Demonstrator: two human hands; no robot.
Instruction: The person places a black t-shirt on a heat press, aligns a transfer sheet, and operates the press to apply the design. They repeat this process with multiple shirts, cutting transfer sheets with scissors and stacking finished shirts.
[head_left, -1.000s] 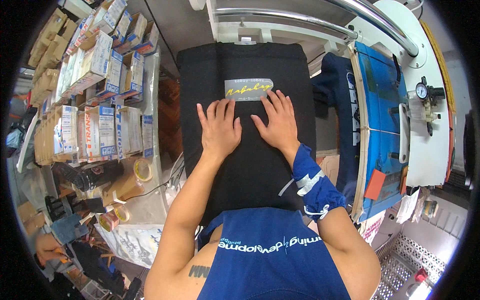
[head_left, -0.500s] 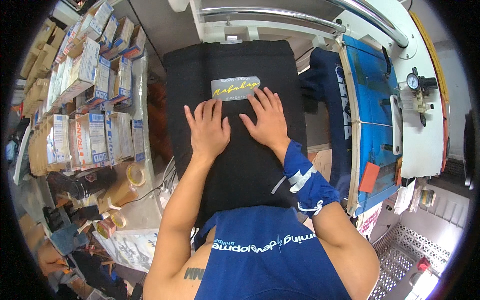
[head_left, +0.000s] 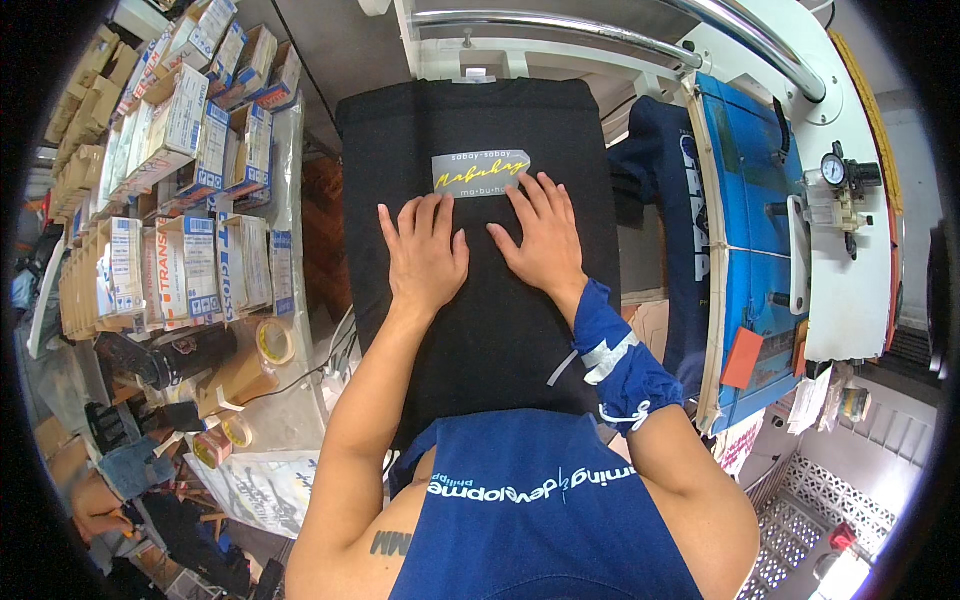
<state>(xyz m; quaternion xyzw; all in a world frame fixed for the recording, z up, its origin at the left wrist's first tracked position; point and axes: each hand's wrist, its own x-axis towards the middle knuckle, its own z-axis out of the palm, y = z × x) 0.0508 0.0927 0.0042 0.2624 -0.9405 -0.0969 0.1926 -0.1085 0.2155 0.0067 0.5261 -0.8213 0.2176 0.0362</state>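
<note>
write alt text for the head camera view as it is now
A person's left hand and right hand lie palm down on a flat black garment, both at the lower edge of a small translucent sheet with yellow and white lettering. Cardboard boxes stand to the left; a blue panel and round gauge are right.

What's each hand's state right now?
Left hand: open, palm down on the black shirt, grasping nothing.
Right hand: open, palm down, partly over the grey printed sheet, grasping nothing.
</note>
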